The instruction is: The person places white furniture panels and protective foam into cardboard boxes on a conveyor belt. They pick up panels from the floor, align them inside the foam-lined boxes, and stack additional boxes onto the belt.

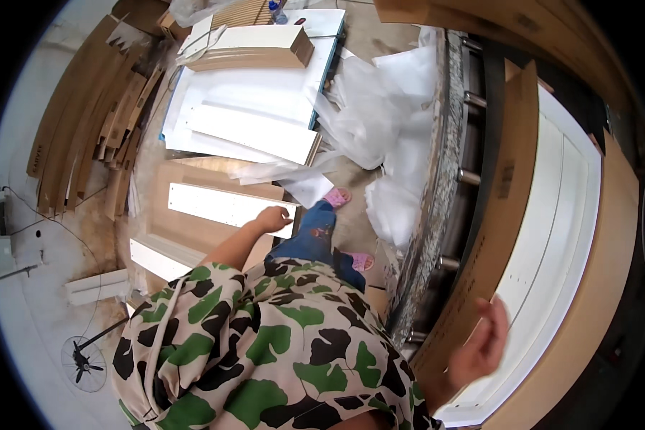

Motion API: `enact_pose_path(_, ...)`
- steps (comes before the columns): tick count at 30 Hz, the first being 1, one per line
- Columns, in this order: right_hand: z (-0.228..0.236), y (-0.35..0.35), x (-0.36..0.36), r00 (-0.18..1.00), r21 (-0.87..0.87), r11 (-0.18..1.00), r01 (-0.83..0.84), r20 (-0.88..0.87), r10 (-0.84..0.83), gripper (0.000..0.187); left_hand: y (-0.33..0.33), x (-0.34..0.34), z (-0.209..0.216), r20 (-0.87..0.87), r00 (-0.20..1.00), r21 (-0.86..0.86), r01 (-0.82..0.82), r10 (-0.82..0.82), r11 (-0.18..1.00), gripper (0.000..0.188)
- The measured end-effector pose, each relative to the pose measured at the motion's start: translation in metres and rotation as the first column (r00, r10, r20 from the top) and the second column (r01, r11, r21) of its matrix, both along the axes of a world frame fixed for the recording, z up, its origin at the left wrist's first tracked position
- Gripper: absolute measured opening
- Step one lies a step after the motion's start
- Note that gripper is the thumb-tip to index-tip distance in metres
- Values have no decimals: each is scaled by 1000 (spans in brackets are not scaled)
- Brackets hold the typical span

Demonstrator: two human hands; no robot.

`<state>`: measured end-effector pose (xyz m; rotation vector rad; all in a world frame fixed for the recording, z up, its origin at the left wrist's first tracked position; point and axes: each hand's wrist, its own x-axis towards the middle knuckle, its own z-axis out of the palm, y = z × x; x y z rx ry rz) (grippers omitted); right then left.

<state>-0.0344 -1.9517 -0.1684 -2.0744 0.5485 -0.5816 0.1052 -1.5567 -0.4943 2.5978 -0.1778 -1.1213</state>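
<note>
My left hand [272, 218] is over the right end of a long white board [215, 206] with small holes near its ends. Its fingers are loosely bent and apart; whether they touch the board is hard to tell. On the right, my right hand [480, 347] hovers by the near edge of a long open cardboard box [512, 179]. The fingers there are half curled, with nothing seen between them. Inside that box lie long white panels [541, 222] edged with white foam [588, 193].
Another white board [158, 259] lies at lower left. Ahead, stacked boards [265, 46] rest on a large white panel [179, 107]. Crumpled plastic film [369, 107] covers floor beside a roller conveyor [437, 165]. Flattened cartons [72, 129] lean left; a fan [86, 364] stands lower left.
</note>
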Motion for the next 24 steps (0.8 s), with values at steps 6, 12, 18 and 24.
enact_pose_path(6, -172, 68, 140, 824, 132, 904, -406, -375, 425, 25, -49, 38, -56, -220, 968, -243, 62, -118, 968, 30)
enact_pose_path(12, -388, 113, 250, 588, 52, 810, -584, -661, 466, 36, -31, 34, -143, -44, 889, -431, 394, -456, 812, 24)
enact_pose_path(18, -524, 102, 341, 422, 17, 862, -507, -867, 266, 31, 2, 76, -149, -278, 922, -403, 143, -269, 904, 34)
enact_pose_path(24, -460, 119, 301, 786, 29, 919, -392, -509, 351, 29, 46, 121, -167, -75, 990, -148, 110, -122, 983, 36)
